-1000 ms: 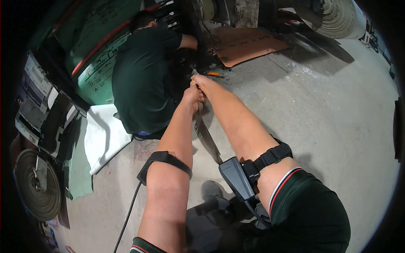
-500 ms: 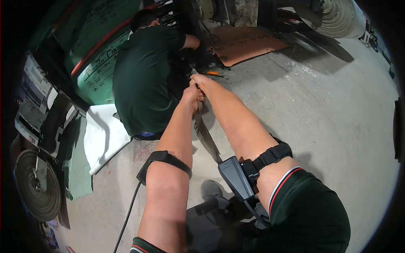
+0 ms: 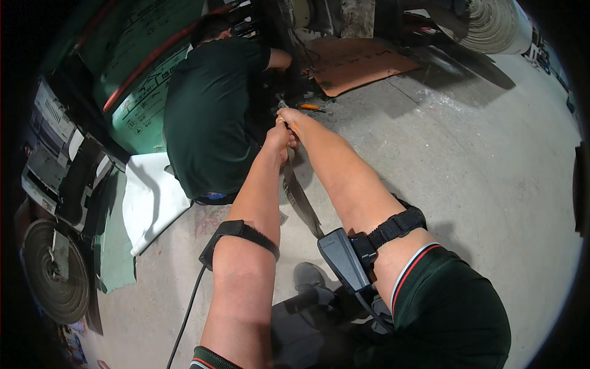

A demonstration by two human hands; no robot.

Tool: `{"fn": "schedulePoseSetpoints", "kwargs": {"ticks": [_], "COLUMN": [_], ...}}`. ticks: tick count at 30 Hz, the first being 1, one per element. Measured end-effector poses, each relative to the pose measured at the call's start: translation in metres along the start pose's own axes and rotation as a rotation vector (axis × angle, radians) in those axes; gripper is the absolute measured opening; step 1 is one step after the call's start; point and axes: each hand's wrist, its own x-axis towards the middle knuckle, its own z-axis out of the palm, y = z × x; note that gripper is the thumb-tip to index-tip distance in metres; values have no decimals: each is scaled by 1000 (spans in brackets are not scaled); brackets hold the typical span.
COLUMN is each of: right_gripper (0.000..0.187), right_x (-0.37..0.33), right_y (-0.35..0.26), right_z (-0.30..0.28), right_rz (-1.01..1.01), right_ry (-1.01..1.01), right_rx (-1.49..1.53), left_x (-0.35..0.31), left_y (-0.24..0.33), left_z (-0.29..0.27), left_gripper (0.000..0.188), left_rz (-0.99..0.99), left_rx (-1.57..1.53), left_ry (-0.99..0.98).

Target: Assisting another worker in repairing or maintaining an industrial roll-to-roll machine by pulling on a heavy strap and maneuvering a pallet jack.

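Both my arms reach forward, and the hands meet one close behind the other on a long grey-brown strap (image 3: 298, 198). My left hand (image 3: 281, 139) is closed around it, and my right hand (image 3: 291, 119) is closed on it just beyond. The strap's loose part hangs from the hands toward my legs. Past my fingers it runs into a dark area, where its far end is hard to make out. A small orange-handled tool (image 3: 309, 107) lies on the floor just beyond my right hand.
A co-worker in a dark green shirt (image 3: 212, 117) crouches just left of my hands. A brown sheet (image 3: 359, 64) lies beyond, with a big roll of material (image 3: 495, 27) at the far right. A white sheet (image 3: 150, 197) and a coiled roll (image 3: 55, 270) are on the left.
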Motion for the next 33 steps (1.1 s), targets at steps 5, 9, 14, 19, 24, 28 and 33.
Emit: {"fn": "schedulePoseSetpoints", "kwargs": {"ticks": [5, 9, 14, 19, 24, 28, 33], "right_gripper": [33, 33, 34, 34, 34, 35, 36], "right_x": [4, 7, 7, 7, 9, 11, 18], "right_y": [2, 1, 2, 1, 0, -2, 4], "right_z": [-1, 0, 1, 2, 3, 5, 12], "right_rz": [-4, -3, -1, 6, 14, 18, 25], "right_ry": [2, 3, 12, -5, -34, -54, -80], "right_rx": [4, 5, 10, 11, 5, 2, 3], "left_x": [0, -1, 1, 2, 3, 5, 8], "left_y": [-1, -1, -1, -1, -2, -2, -3], "left_z": [1, 3, -1, -1, -2, -6, -10], "left_gripper": [36, 35, 35, 35, 36, 36, 36], "left_rz": [6, 40, 9, 11, 22, 48, 47], "left_rx": [9, 7, -5, 6, -5, 1, 3], "left_ry": [12, 19, -15, 0, -12, -12, 11]}}
